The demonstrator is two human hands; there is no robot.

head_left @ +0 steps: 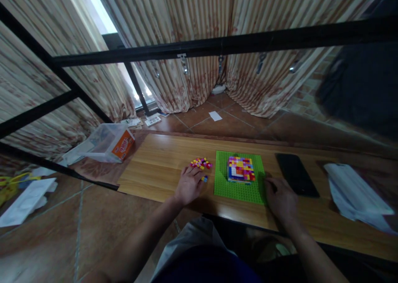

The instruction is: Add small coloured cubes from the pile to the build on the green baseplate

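A loose pile of small toy bricks (201,163) in pink, yellow, red and other colours lies on the wooden table. My left hand (188,186) is at its near side, fingers stretched out flat, with a few blue and yellow bricks (204,178) beside the fingertips. To the right is a green baseplate (224,187), bearing a square block of multicoloured bricks (241,169) with a blue and white area at one corner. My right hand (282,200) is at the plate's right edge, its thumb and finger curled together against it; the exact grip is partly hidden.
A dark phone (297,175) and a white plastic packet (357,191) lie on the table (155,162) to the right. Beyond its left end stands a clear plastic box (108,142) with an orange label. A black metal rail (199,48) crosses in front of striped curtains.
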